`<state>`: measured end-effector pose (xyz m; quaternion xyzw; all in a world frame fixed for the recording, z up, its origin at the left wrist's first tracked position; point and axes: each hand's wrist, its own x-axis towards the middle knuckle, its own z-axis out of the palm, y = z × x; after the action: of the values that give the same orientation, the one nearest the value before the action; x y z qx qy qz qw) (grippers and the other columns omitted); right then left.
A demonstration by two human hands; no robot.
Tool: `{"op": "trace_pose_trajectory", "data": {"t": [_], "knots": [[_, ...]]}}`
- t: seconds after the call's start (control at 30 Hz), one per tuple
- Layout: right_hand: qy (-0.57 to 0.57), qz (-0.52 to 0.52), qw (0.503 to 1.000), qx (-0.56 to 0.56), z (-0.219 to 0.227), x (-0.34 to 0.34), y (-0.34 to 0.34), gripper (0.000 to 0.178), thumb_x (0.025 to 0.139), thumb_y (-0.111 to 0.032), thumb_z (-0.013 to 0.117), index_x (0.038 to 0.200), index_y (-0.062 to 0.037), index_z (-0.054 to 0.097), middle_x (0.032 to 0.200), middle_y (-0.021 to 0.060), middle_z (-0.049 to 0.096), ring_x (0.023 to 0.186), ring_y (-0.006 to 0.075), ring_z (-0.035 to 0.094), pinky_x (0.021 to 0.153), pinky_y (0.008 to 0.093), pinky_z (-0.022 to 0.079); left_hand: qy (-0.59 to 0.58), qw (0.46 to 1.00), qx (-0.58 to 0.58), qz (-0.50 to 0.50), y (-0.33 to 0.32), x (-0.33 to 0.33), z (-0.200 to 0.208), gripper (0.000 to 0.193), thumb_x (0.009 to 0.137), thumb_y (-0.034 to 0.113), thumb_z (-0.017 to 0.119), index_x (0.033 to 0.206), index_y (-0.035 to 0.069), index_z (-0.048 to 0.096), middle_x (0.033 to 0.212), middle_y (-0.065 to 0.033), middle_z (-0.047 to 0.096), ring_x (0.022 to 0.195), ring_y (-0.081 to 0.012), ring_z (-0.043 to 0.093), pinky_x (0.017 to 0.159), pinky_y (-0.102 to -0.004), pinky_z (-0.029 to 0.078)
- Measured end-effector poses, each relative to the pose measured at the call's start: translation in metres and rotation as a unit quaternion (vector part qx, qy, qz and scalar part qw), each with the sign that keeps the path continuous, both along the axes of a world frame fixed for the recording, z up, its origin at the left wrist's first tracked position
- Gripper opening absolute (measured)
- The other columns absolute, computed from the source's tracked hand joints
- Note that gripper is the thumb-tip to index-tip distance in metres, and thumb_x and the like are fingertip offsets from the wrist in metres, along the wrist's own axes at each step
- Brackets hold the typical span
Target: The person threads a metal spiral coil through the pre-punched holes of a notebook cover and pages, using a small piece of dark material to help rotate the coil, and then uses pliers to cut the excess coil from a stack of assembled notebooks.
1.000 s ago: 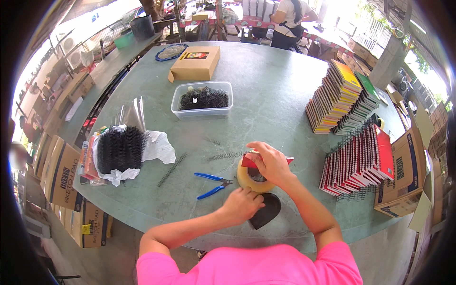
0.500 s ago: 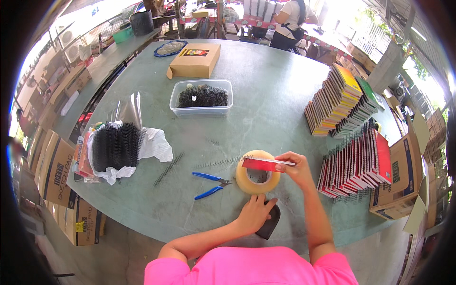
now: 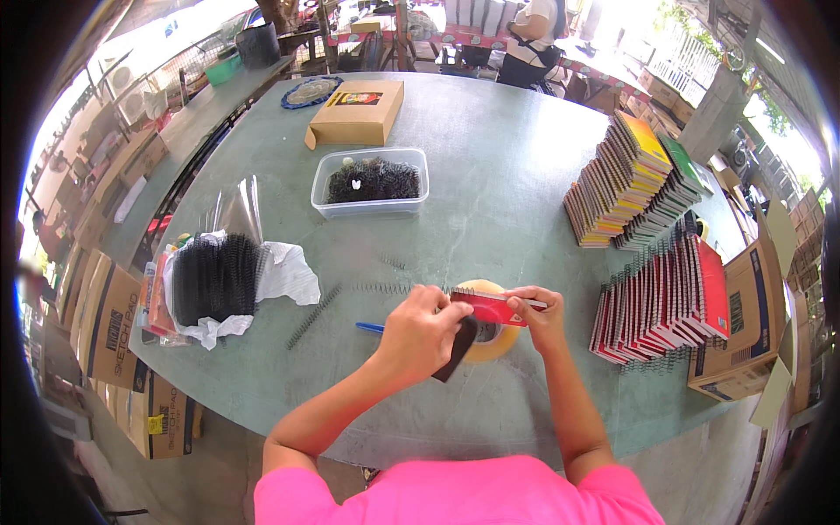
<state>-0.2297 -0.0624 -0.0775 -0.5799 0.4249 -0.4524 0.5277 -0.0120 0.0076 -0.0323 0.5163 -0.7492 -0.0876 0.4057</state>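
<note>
My right hand (image 3: 538, 319) grips a small red notebook (image 3: 492, 309) by its right end, above a large roll of clear tape (image 3: 490, 353). A long dark spiral coil (image 3: 376, 288) runs left from the notebook's upper edge, partly behind my left hand (image 3: 418, 337). The left fingers are closed by the notebook's left end. A dark, flat piece with a rounded end (image 3: 456, 352) sticks out from under that hand, seemingly held in it; its kind is unclear. Blue-handled pliers (image 3: 369, 327) lie mostly hidden under my left wrist.
A loose coil (image 3: 313, 317) lies near a coil bundle (image 3: 214, 280) on white paper. Behind stand a clear tub of coils (image 3: 372, 206) and a cardboard box (image 3: 359, 118). On the right are red notebooks (image 3: 656, 302), yellow ones (image 3: 617, 184) and a carton (image 3: 744, 324).
My left hand has risen from the table to the notebook's left end, and the dark rounded piece has moved up with it. The right hand has shifted slightly; the notebook is tilted more.
</note>
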Motion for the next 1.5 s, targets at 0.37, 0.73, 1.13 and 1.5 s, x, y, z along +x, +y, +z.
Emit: {"op": "trace_pose_trajectory", "data": {"t": [0.37, 0.73, 1.13, 1.5], "knots": [[-0.039, 0.029, 0.999, -0.019, -0.010, 0.000, -0.002, 0.015, 0.074, -0.003, 0.075, 0.087, 0.0014, 0.070, 0.086, 0.0078, 0.070, 0.078, 0.0098, 0.062, 0.071, 0.0225, 0.050, 0.077, 0.991, -0.078, 0.077, -0.013, 0.001, 0.014, 0.029, 0.072, 0.008, 0.071, 0.100, 0.014, 0.066, 0.089, -0.0085, 0.055, 0.082, -0.0271, 0.057, 0.068, -0.0364, 0.050], [-0.004, 0.004, 1.000, 0.000, -0.016, -0.002, 0.001, 0.016, 0.076, -0.008, 0.075, 0.089, 0.0009, 0.070, 0.083, 0.0052, 0.069, 0.074, 0.0086, 0.061, 0.068, 0.0212, 0.048, -0.015, 0.996, -0.077, 0.032, -0.021, -0.016, 0.000, 0.027, 0.070, 0.007, 0.072, 0.097, 0.012, 0.067, 0.083, -0.0082, 0.053, 0.071, -0.0233, 0.058, 0.061, -0.0333, 0.049], [-0.070, 0.022, 0.997, -0.016, -0.019, -0.006, 0.005, 0.035, 0.088, -0.029, 0.062, 0.096, 0.0041, 0.066, 0.088, 0.0071, 0.068, 0.080, 0.0114, 0.062, 0.074, 0.0247, 0.049, 0.049, 0.989, -0.135, 0.047, -0.038, -0.018, 0.022, 0.022, 0.069, 0.006, 0.070, 0.090, 0.011, 0.068, 0.076, -0.0061, 0.050, 0.070, -0.0225, 0.055, 0.058, -0.0347, 0.048], [-0.152, -0.023, 0.988, -0.001, -0.040, 0.003, 0.013, 0.072, 0.093, -0.059, 0.034, 0.094, 0.0053, 0.066, 0.090, 0.0104, 0.068, 0.084, 0.0165, 0.063, 0.081, 0.0296, 0.047, 0.047, 0.988, -0.125, 0.079, -0.030, -0.034, 0.030, 0.028, 0.066, 0.007, 0.075, 0.094, 0.011, 0.068, 0.077, -0.0052, 0.051, 0.069, -0.0207, 0.055, 0.057, -0.0326, 0.047]]}}
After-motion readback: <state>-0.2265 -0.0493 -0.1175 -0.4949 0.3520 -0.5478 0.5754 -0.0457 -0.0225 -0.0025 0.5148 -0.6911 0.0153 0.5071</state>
